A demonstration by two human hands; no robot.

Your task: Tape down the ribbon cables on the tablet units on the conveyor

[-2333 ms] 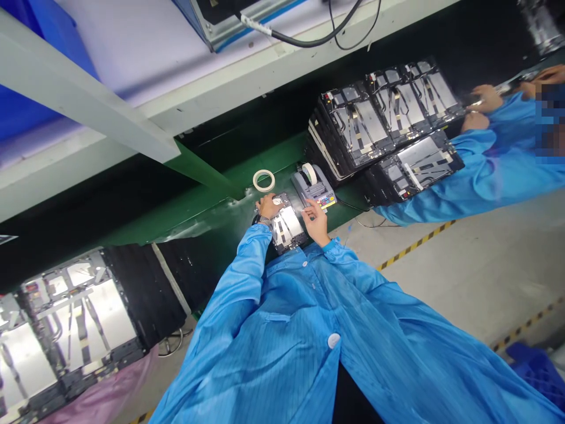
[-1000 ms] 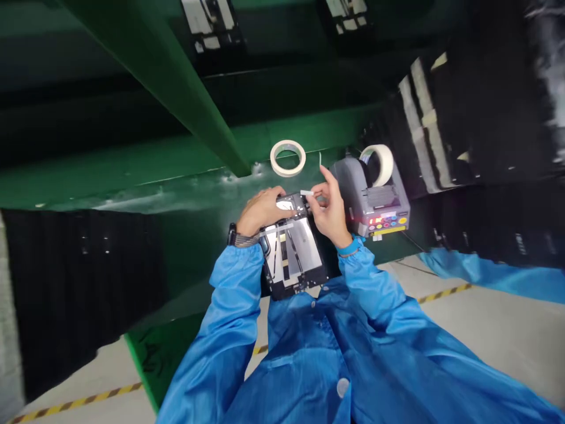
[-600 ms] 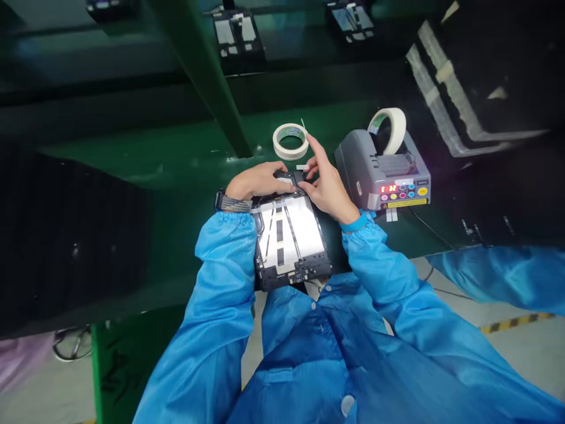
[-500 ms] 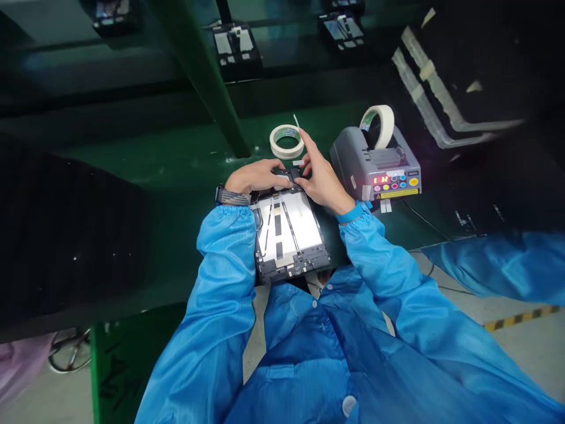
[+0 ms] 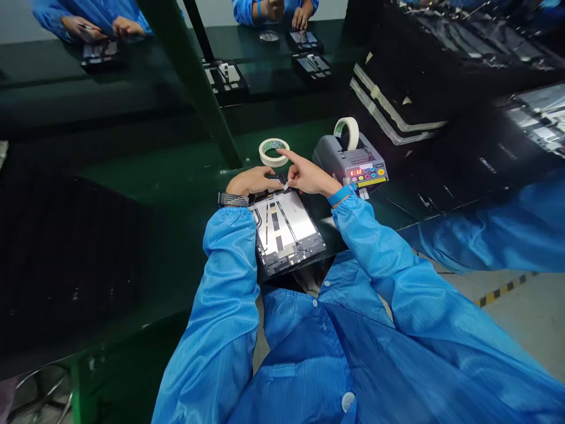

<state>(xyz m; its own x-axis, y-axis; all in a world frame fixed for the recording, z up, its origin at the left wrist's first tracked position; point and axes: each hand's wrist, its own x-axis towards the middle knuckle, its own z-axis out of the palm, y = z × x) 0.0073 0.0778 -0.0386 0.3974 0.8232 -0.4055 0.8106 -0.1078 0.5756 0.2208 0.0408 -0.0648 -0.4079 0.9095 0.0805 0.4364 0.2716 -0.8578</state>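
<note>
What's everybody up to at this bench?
A person in a blue coat is working on a flat device with its insides showing. Their left hand rests at its far end, while the right hand pinches a small white strip just over it. Beyond them sit a loose roll of tape and a grey tape machine with a lit display. Further off, another person's hands are at a similar device.

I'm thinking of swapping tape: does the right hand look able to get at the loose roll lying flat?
Most likely yes. The right hand has its index finger over the loose roll in this view, with nothing visible blocking it, though it seems to pinch a white strip.
</note>
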